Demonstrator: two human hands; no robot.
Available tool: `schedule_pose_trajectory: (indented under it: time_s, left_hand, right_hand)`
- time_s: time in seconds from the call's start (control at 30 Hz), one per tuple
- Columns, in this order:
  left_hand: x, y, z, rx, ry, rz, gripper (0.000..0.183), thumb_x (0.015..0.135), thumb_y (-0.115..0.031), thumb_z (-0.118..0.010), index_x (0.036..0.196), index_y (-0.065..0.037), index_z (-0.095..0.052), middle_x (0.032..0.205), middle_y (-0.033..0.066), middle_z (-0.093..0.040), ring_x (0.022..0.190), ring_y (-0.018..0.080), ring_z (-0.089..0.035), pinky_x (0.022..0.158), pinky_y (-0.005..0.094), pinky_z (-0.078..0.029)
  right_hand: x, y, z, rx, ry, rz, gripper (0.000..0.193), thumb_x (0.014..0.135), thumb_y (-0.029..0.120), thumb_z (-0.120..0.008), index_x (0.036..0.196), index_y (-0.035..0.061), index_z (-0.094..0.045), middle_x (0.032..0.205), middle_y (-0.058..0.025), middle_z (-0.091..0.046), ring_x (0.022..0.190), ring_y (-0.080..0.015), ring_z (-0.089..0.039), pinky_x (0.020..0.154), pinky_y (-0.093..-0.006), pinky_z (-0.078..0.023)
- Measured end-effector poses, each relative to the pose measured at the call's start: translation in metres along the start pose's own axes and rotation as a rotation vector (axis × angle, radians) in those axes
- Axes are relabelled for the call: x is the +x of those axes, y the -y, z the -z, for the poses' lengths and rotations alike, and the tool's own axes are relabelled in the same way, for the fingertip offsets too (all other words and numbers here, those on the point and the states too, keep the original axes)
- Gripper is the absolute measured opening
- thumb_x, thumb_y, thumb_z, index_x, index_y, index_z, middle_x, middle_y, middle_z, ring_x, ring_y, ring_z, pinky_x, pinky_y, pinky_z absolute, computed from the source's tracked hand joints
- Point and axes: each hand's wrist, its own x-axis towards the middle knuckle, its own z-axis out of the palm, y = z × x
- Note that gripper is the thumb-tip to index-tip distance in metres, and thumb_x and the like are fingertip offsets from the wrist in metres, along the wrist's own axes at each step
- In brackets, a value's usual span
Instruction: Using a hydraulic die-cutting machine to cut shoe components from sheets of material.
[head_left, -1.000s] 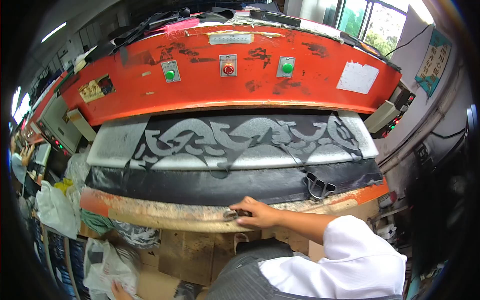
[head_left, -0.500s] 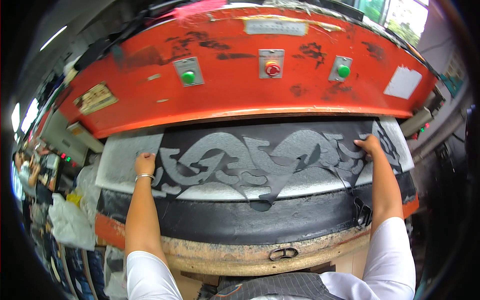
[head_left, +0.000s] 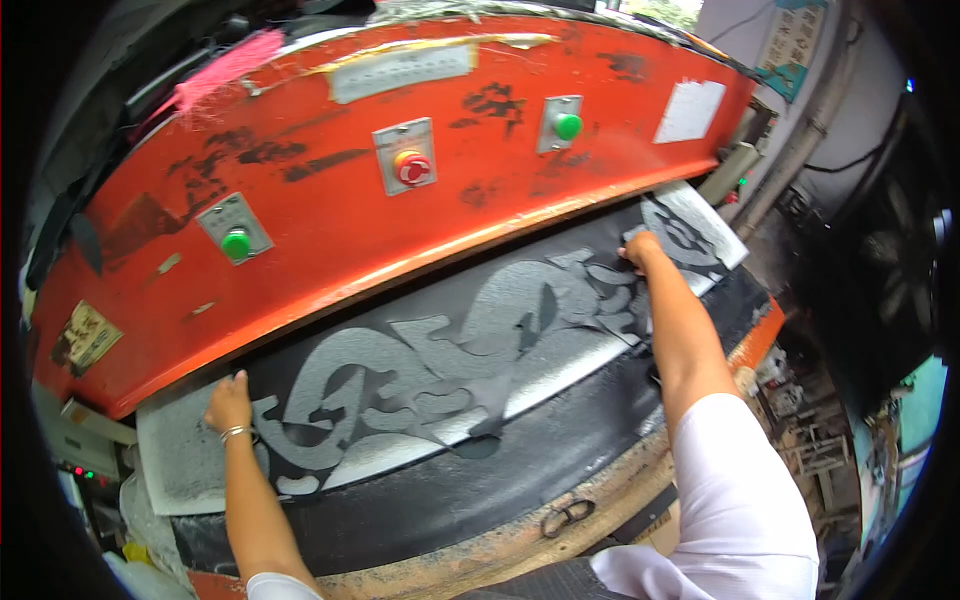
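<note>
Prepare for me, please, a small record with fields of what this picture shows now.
Left grip: at the left end of the dark patterned sheet; whether it pinches is unclear
Right grip: on the sheet, toward its right end; finger closure unclear
Sheet: lies on a pale board, grey curved shapes across it
Machine: red front panel beyond the board
Controls: red button between two green buttons
Front ledge: dark looped piece lying on it

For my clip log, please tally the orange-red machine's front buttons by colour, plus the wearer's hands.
Green push buttons: 2
Red mushroom-head button: 1
Wearer's hands: 2
Total: 5
</note>
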Motion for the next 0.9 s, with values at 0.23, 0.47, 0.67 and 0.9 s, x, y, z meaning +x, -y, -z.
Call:
schedule_pose_trajectory:
  time_s: [0.23, 0.47, 0.67, 0.9]
  left_hand:
    - [-0.038, 0.0, -0.018, -0.105, -0.099, -0.186, 0.049, 0.089, -0.046, -0.059, 0.064, -0.005, -0.057, 0.066, 0.015, -0.06, 0.068, 0.0363, -0.058, 0.068, 0.049, -0.037]
    - [-0.111, 0.063, 0.022, -0.109, -0.153, -0.176, 0.058, 0.09, -0.047, -0.062, 0.06, 0.0, -0.044, 0.055, 0.0166, -0.047, 0.051, 0.0319, -0.041, 0.055, 0.0459, -0.033]
    - [-0.103, 0.06, 0.055, -0.052, 0.154, 0.01, 0.047, 0.089, -0.031, -0.068, 0.067, 0.002, -0.044, 0.06, 0.0169, -0.047, 0.055, 0.0303, -0.039, 0.056, 0.0457, -0.036]
    - [-0.105, -0.071, 0.058, -0.208, 0.056, -0.331, 0.047, 0.09, -0.021, -0.064, 0.13, 0.003, -0.052, 0.128, 0.023, -0.055, 0.12, 0.0382, -0.052, 0.103, 0.0406, -0.04]
  right_hand:
    - [-0.004, -0.121, -0.016, -0.169, -0.012, 0.019, 0.059, 0.08, 0.05, -0.072, 0.105, -0.0036, -0.069, 0.112, -0.0213, -0.067, 0.11, -0.0317, -0.064, 0.091, -0.038, -0.05]
    - [-0.109, -0.091, -0.024, 0.448, -0.068, 0.016, 0.041, 0.081, 0.027, -0.074, 0.11, -0.001, -0.064, 0.106, -0.0234, -0.067, 0.102, -0.0372, -0.065, 0.088, -0.0426, -0.05]
    - [-0.108, -0.152, -0.005, 0.193, 0.035, 0.219, 0.025, 0.088, 0.029, -0.065, 0.102, 0.0076, -0.07, 0.099, -0.0211, -0.069, 0.1, -0.037, -0.065, 0.085, -0.0446, -0.051]
    - [-0.004, -0.152, 0.022, 0.28, -0.411, -0.149, 0.061, 0.09, 0.046, -0.059, 0.141, 0.0138, -0.045, 0.134, -0.0212, -0.052, 0.125, -0.0391, -0.048, 0.101, -0.0465, -0.042]
